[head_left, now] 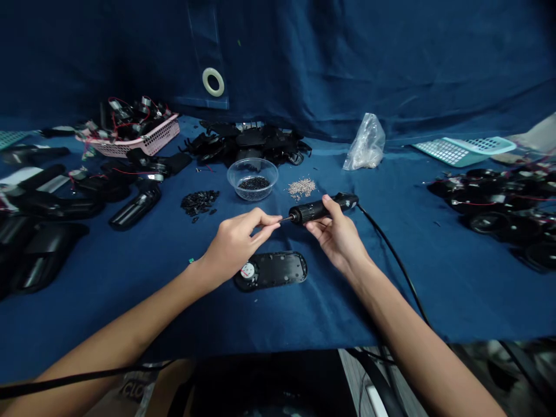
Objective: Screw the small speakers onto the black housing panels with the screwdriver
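A black electric screwdriver (313, 212) lies level in my right hand (336, 234), with the thumb on top and the fingers curled beneath. Its thin metal bit (285, 219) points left. At the bit's tip, my left hand (243, 234) pinches with thumb and forefinger; whatever is between those fingertips is too small to make out. Below both hands, a long black plastic housing (280, 269) rests on the cloth, with a round white-faced part (247, 270) at its left end. My left wrist partly overlaps that end.
Beyond my hands are a clear bowl (232, 180) of small dark pieces, a pile of silver screws (302, 188) and a heap of black bits (200, 202). A plastic bag (365, 145) stands behind. Black parts flank both sides; a cable (393, 249) trails right.
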Available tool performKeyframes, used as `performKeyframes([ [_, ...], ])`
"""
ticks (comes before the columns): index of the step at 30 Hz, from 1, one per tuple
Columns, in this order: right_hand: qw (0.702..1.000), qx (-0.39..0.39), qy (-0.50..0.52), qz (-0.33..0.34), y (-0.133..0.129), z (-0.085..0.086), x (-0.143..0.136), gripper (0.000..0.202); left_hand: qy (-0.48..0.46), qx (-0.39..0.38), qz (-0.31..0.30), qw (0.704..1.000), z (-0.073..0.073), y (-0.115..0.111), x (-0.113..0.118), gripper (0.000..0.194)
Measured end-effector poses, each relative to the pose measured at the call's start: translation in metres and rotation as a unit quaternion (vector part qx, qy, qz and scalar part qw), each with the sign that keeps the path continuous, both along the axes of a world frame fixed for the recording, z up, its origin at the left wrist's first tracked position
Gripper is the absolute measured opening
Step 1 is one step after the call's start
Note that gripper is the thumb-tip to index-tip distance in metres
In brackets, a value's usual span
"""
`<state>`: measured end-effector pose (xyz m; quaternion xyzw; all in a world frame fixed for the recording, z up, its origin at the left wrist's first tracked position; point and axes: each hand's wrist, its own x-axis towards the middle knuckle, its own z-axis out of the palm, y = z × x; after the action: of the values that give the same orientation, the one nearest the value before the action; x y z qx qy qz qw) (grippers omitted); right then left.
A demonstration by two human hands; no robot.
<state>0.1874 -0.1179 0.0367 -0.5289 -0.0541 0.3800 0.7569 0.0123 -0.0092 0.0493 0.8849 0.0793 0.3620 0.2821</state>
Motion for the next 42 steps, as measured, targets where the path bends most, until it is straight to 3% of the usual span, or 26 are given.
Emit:
performKeyframes([
  [4,1.0,-0.013,-0.014,-0.002,0.002,-0.004,-0.002,0.031,0.045,0.242,0.011,0.969,0.003,0.005,-0.003,0.013],
  [6,1.0,-0.015,-0.015,-0.01,0.003,-0.006,-0.002,0.031,0.077,0.3,0.014,0.951,0.003,0.006,-0.002,0.017],
  [9,1.0,-0.018,-0.012,-0.019,0.004,-0.008,-0.001,0.03,0.084,0.326,0.007,0.942,0.001,0.007,0.002,0.02],
  [14,1.0,-0.019,-0.005,-0.004,0.002,-0.005,-0.001,0.03,0.051,0.251,-0.001,0.967,-0.002,0.005,0.005,0.014],
  [17,1.0,-0.014,-0.004,0.003,0.001,-0.002,-0.003,0.029,0.046,0.197,-0.019,0.979,-0.002,0.003,0.001,0.027],
  [20,1.0,-0.014,-0.003,-0.001,0.001,0.0,-0.003,0.029,0.03,0.188,-0.009,0.982,-0.004,0.005,-0.004,0.033],
  [26,1.0,-0.018,-0.008,-0.013,0.002,-0.004,-0.006,0.03,0.015,0.234,-0.007,0.972,-0.007,0.008,-0.004,0.011],
  [29,0.999,-0.015,-0.009,-0.029,0.004,-0.006,-0.007,0.029,0.05,0.244,0.009,0.969,-0.004,0.005,0.001,0.018],
  [32,0.999,0.008,0.012,-0.046,0.003,-0.002,-0.002,0.027,0.072,0.168,-0.01,0.983,0.003,0.006,0.002,0.021],
  [36,0.984,0.132,-0.01,-0.118,-0.007,0.021,0.012,0.015,0.149,-0.001,-0.043,0.988,0.011,0.012,-0.021,0.032],
  [40,0.956,0.233,-0.145,-0.107,-0.016,0.06,0.012,0.004,0.261,-0.012,-0.051,0.964,0.001,0.004,-0.055,0.064],
  [42,0.934,0.262,-0.23,-0.077,-0.013,0.078,0.002,0.01,0.276,-0.024,-0.055,0.959,-0.01,-0.004,-0.061,0.069],
])
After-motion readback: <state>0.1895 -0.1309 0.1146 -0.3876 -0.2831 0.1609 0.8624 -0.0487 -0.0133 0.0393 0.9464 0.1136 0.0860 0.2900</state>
